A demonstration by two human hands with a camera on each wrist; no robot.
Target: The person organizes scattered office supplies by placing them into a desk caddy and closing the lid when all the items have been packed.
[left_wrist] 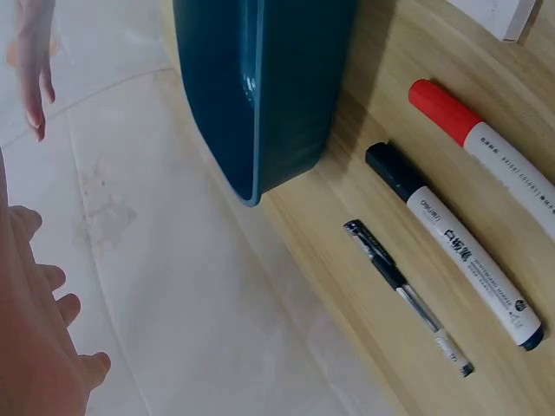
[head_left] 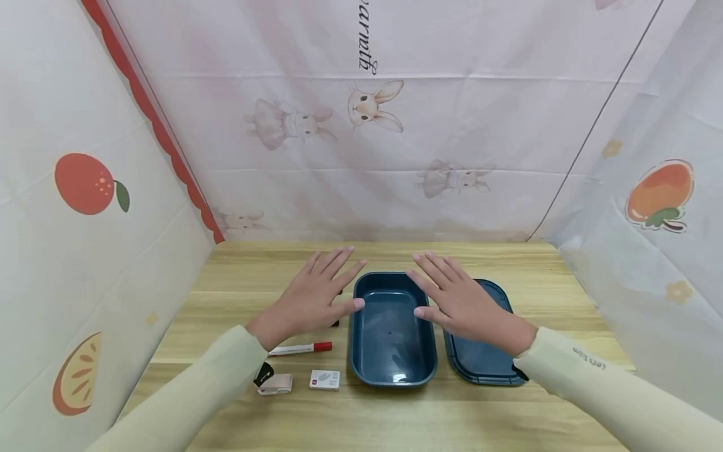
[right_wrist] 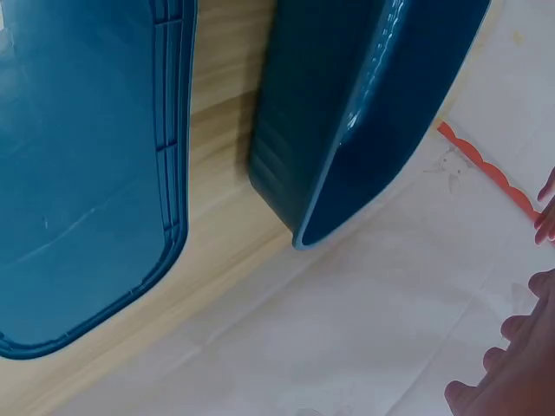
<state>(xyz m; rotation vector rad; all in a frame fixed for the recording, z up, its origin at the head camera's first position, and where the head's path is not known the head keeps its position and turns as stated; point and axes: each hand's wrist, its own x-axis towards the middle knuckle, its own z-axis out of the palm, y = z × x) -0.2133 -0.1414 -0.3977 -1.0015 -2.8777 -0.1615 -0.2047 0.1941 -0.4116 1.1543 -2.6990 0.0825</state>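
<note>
A dark blue rectangular box (head_left: pixel 390 339) stands open on the table, nothing inside it. My left hand (head_left: pixel 319 292) hovers by its left edge, fingers straight and spread, holding nothing. Over the box's right edge is my right hand (head_left: pixel 460 301), likewise spread and holding nothing. Partly hidden under the right hand and forearm lies the matching blue lid (head_left: pixel 488 364). Left of the box are a red-capped marker (left_wrist: pixel 477 143), a black-capped whiteboard marker (left_wrist: pixel 460 247) and a slim black-capped pen (left_wrist: pixel 408 295); in the head view the left arm covers much of them.
Near the front, left of the box, lie a small white card-like box (head_left: pixel 324 380) and a pale pink item (head_left: pixel 277 384) beside the left sleeve. Printed cloth walls (head_left: pixel 361 201) enclose the wooden table (head_left: pixel 395 420) at the back and both sides.
</note>
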